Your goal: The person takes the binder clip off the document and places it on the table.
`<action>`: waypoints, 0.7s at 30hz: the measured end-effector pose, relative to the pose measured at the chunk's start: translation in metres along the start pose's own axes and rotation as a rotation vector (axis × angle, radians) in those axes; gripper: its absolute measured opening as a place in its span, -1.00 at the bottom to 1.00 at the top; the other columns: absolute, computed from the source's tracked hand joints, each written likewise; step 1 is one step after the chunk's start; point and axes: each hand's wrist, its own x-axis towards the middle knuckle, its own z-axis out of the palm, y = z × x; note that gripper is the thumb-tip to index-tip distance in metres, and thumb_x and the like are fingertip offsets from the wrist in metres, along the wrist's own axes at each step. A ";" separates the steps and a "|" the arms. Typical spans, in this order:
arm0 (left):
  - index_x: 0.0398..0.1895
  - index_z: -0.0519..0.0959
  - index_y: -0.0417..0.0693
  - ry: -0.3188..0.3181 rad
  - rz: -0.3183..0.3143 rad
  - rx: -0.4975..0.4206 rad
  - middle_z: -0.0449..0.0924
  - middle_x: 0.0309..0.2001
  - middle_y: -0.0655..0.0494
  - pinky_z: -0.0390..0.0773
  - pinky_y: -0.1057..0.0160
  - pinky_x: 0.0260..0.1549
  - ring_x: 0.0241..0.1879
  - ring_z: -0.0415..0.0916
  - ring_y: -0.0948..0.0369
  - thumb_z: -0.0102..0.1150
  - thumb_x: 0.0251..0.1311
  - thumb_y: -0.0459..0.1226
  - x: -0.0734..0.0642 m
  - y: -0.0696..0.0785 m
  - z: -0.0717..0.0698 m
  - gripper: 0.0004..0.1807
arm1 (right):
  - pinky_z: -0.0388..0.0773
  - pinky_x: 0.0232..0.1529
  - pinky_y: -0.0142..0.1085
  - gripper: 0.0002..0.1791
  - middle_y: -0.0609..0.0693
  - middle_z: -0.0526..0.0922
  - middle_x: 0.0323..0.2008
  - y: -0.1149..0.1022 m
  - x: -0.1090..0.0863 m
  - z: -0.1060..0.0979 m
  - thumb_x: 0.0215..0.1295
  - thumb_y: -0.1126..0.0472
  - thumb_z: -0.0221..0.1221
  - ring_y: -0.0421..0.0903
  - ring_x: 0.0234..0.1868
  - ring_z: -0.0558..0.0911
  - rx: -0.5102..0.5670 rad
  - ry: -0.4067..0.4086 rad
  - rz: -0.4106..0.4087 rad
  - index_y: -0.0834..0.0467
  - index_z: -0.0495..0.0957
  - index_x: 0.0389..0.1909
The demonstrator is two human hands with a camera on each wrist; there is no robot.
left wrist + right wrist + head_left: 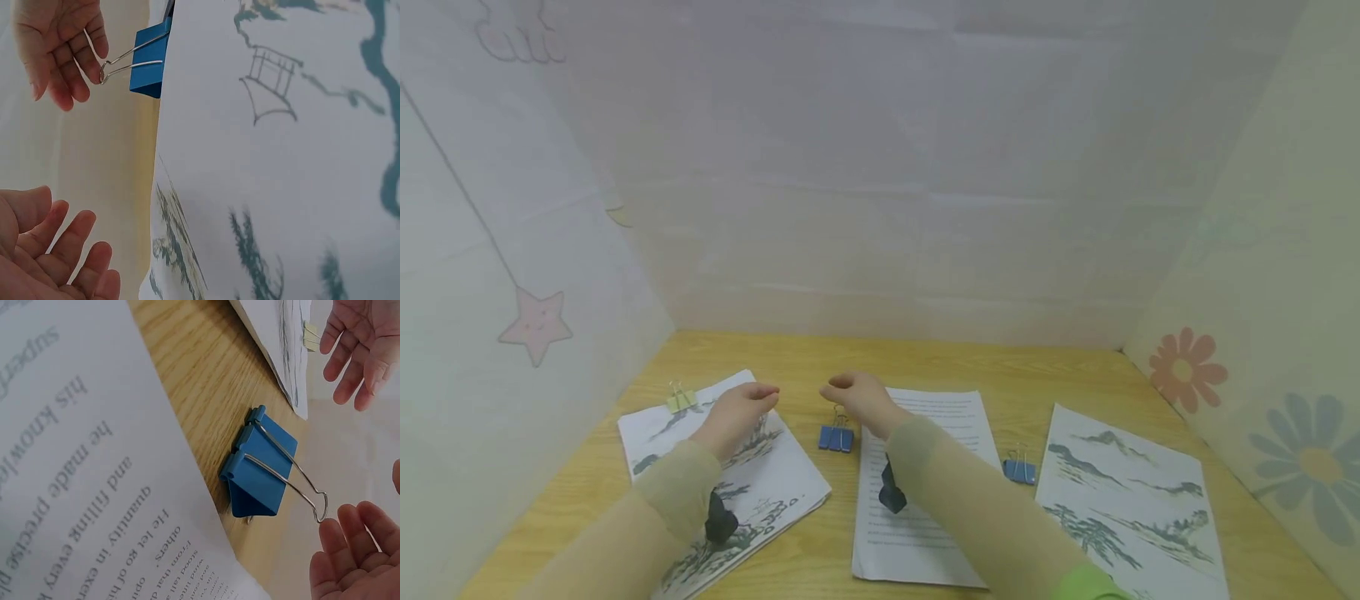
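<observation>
My left hand (739,417) hovers over a stack of landscape-painted sheets (786,475), its fingers loosely bent and nothing in them. Across from it, my right hand (868,402) is above the top left of a stack of printed text pages (928,546), also holding nothing. Between the two stacks a blue binder clip (837,438) stands on the table, wire handles upward. In the right wrist view the right fingers (359,556) appear close to the handle of that clip (265,465); whether they touch it cannot be told. Both palms face each other.
A yellow binder clip (682,401) sits at the painted stack's upper left edge. Another blue binder clip (1019,471) lies between the text pages and a second painted sheet (1131,500) on the right. Cloth-covered walls (895,208) enclose the wooden table (970,358) at back and sides.
</observation>
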 end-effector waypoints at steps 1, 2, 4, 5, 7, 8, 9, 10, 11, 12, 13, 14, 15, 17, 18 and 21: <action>0.29 0.39 -0.15 0.002 0.002 -0.006 0.37 0.28 -0.17 0.24 -0.18 0.24 0.30 0.24 -0.16 -0.04 0.41 -0.03 -0.001 -0.002 -0.002 -0.48 | 0.45 0.16 -0.07 -0.45 0.01 0.53 0.17 -0.001 0.000 0.001 0.30 -0.16 0.16 0.03 0.16 0.50 0.010 -0.001 -0.008 0.08 0.49 0.19; 0.29 0.39 -0.16 0.007 0.006 -0.005 0.37 0.28 -0.18 0.23 -0.18 0.25 0.30 0.23 -0.16 -0.04 0.42 -0.04 -0.001 -0.004 -0.005 -0.48 | 0.45 0.16 -0.07 -0.45 0.01 0.53 0.17 -0.002 0.000 0.003 0.30 -0.16 0.16 0.03 0.16 0.50 0.025 -0.001 -0.017 0.08 0.49 0.19; 0.29 0.38 -0.19 0.015 0.015 -0.009 0.36 0.29 -0.20 0.22 -0.17 0.25 0.31 0.21 -0.17 -0.05 0.43 -0.07 -0.002 -0.008 -0.010 -0.49 | 0.45 0.16 -0.08 -0.46 0.00 0.53 0.16 -0.004 0.000 0.005 0.30 -0.16 0.17 0.03 0.16 0.51 0.039 -0.002 -0.033 0.07 0.49 0.19; 0.29 0.38 -0.20 0.022 0.014 -0.012 0.36 0.29 -0.20 0.22 -0.16 0.26 0.31 0.21 -0.18 -0.05 0.43 -0.08 -0.002 -0.010 -0.013 -0.50 | 0.45 0.15 -0.07 -0.45 0.00 0.53 0.16 -0.004 0.000 0.007 0.30 -0.16 0.17 0.03 0.15 0.51 0.045 -0.005 -0.041 0.07 0.49 0.19; 0.30 0.37 -0.20 0.033 0.003 0.005 0.34 0.30 -0.22 0.20 -0.17 0.26 0.32 0.18 -0.19 -0.07 0.44 -0.07 -0.002 -0.015 -0.019 -0.49 | 0.46 0.14 -0.08 -0.46 0.00 0.53 0.16 -0.005 0.000 0.009 0.31 -0.15 0.17 0.02 0.15 0.51 0.056 -0.010 -0.054 0.07 0.50 0.19; 0.31 0.36 -0.20 0.036 -0.006 0.010 0.32 0.31 -0.23 0.19 -0.18 0.26 0.33 0.17 -0.20 -0.08 0.44 -0.06 -0.002 -0.017 -0.023 -0.48 | 0.47 0.14 -0.08 -0.47 0.00 0.53 0.16 -0.006 0.000 0.010 0.31 -0.14 0.16 0.02 0.15 0.51 0.058 -0.012 -0.057 0.07 0.50 0.19; 0.32 0.35 -0.20 0.043 -0.017 0.008 0.29 0.32 -0.24 0.19 -0.19 0.26 0.33 0.15 -0.21 -0.08 0.44 -0.06 -0.003 -0.020 -0.027 -0.47 | 0.47 0.13 -0.07 -0.48 0.00 0.53 0.16 -0.007 0.000 0.011 0.32 -0.13 0.16 0.03 0.15 0.51 0.061 -0.014 -0.059 0.07 0.50 0.19; 0.33 0.33 -0.20 0.046 -0.030 0.004 0.26 0.34 -0.25 0.17 -0.20 0.26 0.34 0.13 -0.22 -0.09 0.45 -0.05 -0.003 -0.022 -0.031 -0.46 | 0.47 0.13 -0.07 -0.49 -0.01 0.53 0.15 -0.008 -0.001 0.012 0.32 -0.12 0.16 0.03 0.15 0.51 0.067 -0.015 -0.059 0.06 0.50 0.19; 0.33 0.33 -0.20 0.057 -0.037 0.013 0.25 0.34 -0.27 0.16 -0.21 0.26 0.34 0.12 -0.24 -0.10 0.45 -0.04 -0.003 -0.025 -0.036 -0.45 | 0.47 0.13 -0.07 -0.50 0.00 0.54 0.14 -0.009 -0.001 0.013 0.32 -0.11 0.17 0.03 0.14 0.51 0.074 -0.017 -0.060 0.06 0.50 0.18; 0.34 0.32 -0.21 0.070 -0.042 0.024 0.23 0.34 -0.28 0.15 -0.22 0.26 0.34 0.11 -0.25 -0.11 0.45 -0.04 -0.002 -0.028 -0.040 -0.44 | 0.48 0.12 -0.07 -0.51 0.00 0.54 0.14 -0.010 -0.002 0.014 0.32 -0.10 0.17 0.03 0.14 0.52 0.082 -0.018 -0.059 0.06 0.51 0.18; 0.35 0.31 -0.22 0.083 -0.046 0.029 0.22 0.35 -0.29 0.15 -0.22 0.26 0.34 0.10 -0.25 -0.12 0.45 -0.04 -0.003 -0.032 -0.044 -0.44 | 0.49 0.11 -0.07 -0.51 0.01 0.55 0.13 -0.011 -0.002 0.015 0.32 -0.09 0.17 0.03 0.13 0.52 0.088 -0.020 -0.062 0.07 0.51 0.18; 0.35 0.31 -0.23 0.101 -0.049 0.036 0.22 0.35 -0.30 0.15 -0.21 0.26 0.34 0.10 -0.26 -0.13 0.46 -0.04 -0.003 -0.036 -0.049 -0.44 | 0.49 0.11 -0.07 -0.52 0.01 0.55 0.12 -0.012 -0.002 0.016 0.32 -0.08 0.18 0.04 0.12 0.52 0.099 -0.023 -0.062 0.08 0.51 0.17; 0.35 0.30 -0.24 0.121 -0.048 0.049 0.22 0.35 -0.31 0.15 -0.22 0.26 0.33 0.10 -0.26 -0.14 0.46 -0.05 -0.002 -0.041 -0.053 -0.44 | 0.49 0.10 -0.08 -0.51 0.02 0.56 0.11 -0.012 -0.003 0.017 0.32 -0.07 0.18 0.04 0.12 0.53 0.109 -0.027 -0.063 0.09 0.51 0.18; 0.35 0.29 -0.26 0.162 -0.052 0.075 0.21 0.35 -0.33 0.14 -0.23 0.25 0.33 0.08 -0.28 -0.18 0.47 -0.04 -0.002 -0.051 -0.062 -0.43 | 0.51 0.08 -0.08 -0.49 0.03 0.56 0.10 -0.013 -0.004 0.019 0.31 -0.07 0.19 0.04 0.11 0.53 0.121 -0.034 -0.066 0.12 0.50 0.18; 0.35 0.29 -0.27 0.183 -0.059 0.075 0.21 0.35 -0.33 0.14 -0.23 0.25 0.33 0.08 -0.28 -0.20 0.47 -0.05 -0.001 -0.056 -0.065 -0.43 | 0.51 0.08 -0.08 -0.47 0.02 0.56 0.09 -0.013 -0.004 0.019 0.31 -0.08 0.19 0.04 0.10 0.53 0.125 -0.037 -0.063 0.12 0.50 0.19; 0.35 0.28 -0.28 0.247 -0.088 0.075 0.20 0.35 -0.34 0.16 -0.24 0.23 0.33 0.08 -0.30 -0.24 0.47 -0.03 0.001 -0.070 -0.075 -0.41 | 0.52 0.07 -0.08 -0.47 0.01 0.56 0.09 -0.013 -0.005 0.019 0.30 -0.11 0.19 0.03 0.10 0.54 0.130 -0.038 -0.057 0.09 0.50 0.19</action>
